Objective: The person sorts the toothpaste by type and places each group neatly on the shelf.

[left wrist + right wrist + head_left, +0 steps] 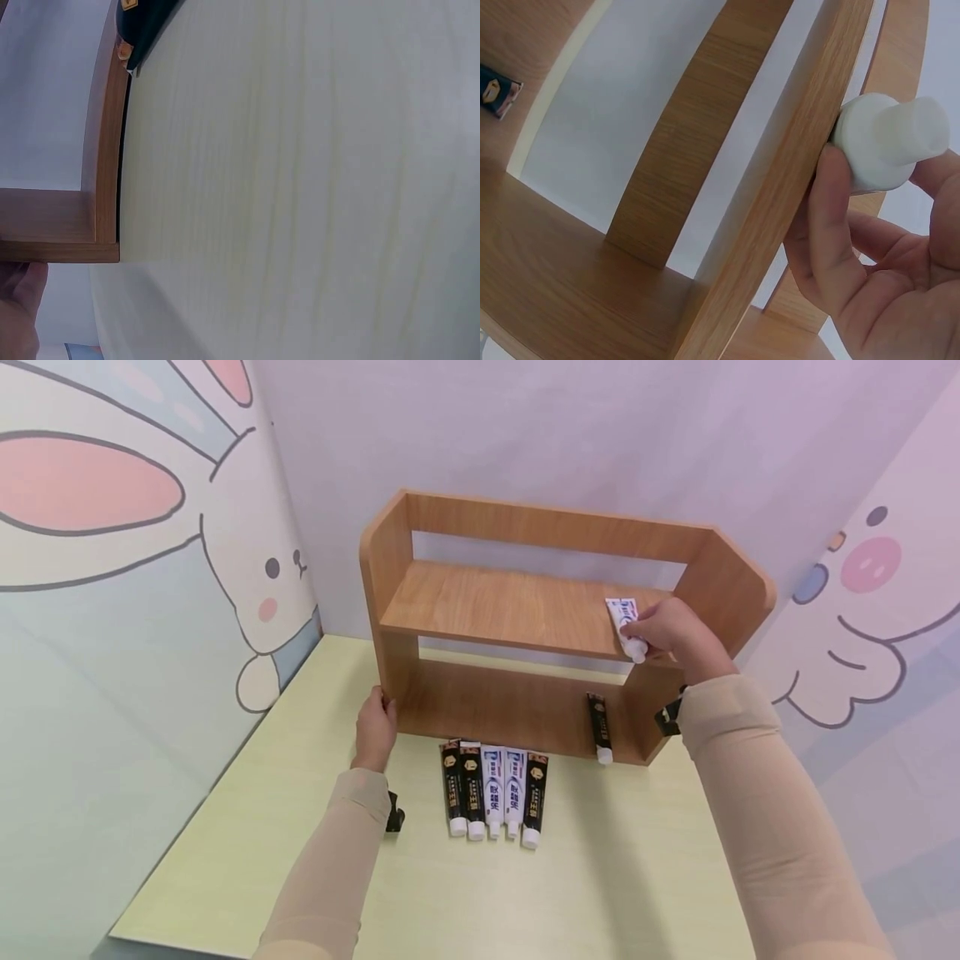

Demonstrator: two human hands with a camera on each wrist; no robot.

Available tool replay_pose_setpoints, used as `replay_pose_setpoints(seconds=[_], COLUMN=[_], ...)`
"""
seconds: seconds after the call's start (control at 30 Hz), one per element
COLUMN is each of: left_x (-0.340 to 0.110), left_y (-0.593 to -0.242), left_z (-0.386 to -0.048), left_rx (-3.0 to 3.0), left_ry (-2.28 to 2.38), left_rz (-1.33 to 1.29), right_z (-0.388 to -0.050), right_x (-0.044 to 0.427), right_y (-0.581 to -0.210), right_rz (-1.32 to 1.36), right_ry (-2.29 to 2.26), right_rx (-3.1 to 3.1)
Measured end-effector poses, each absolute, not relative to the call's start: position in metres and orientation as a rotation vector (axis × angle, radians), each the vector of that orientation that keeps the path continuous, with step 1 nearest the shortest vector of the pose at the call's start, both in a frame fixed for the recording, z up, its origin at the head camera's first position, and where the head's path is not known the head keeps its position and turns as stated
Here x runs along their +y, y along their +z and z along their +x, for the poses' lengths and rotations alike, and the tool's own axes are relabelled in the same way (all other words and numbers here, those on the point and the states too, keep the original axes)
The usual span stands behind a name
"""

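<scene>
My right hand (pixel 672 628) grips a white toothpaste tube (pixel 622 614) over the right end of the upper shelf (pixel 495 602). Its white cap (pixel 911 135) points out past the shelf's front edge in the right wrist view. At the left side panel of the wooden rack (pixel 388 668), my left hand (pixel 375 727) touches the board low down; most of its fingers are hidden behind the panel. A black toothpaste tube (pixel 598 725) lies on the lower shelf near the right side, its cap toward the front.
In front of the rack, several toothpaste tubes lie in a row on the pale table (pixel 300 827): black tubes (pixel 452 781) at both ends and white tubes (pixel 492 785) between them. A curtain wall (pixel 570 435) stands behind, with cartoon panels (pixel 232 527) at the sides.
</scene>
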State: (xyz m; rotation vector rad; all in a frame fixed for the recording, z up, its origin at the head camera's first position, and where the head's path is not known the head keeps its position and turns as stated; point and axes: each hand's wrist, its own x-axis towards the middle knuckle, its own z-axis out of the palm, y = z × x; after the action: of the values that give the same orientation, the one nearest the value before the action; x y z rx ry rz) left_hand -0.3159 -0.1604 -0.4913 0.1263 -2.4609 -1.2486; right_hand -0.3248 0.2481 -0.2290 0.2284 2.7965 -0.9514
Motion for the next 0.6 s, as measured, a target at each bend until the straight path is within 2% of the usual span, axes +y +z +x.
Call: replay_pose_setpoints(seconds=[0.6], left_x=[-0.167], left_y=[-0.492], left_z=[-0.312], left_rx=[-2.447], left_ry=[-1.232], left_rz=[0.140], right_z=[-0.325], right_x=[0.238], right_y=[-0.232], right_rz=[0.274], right_ry=[-1.025], right_rx=[2.770])
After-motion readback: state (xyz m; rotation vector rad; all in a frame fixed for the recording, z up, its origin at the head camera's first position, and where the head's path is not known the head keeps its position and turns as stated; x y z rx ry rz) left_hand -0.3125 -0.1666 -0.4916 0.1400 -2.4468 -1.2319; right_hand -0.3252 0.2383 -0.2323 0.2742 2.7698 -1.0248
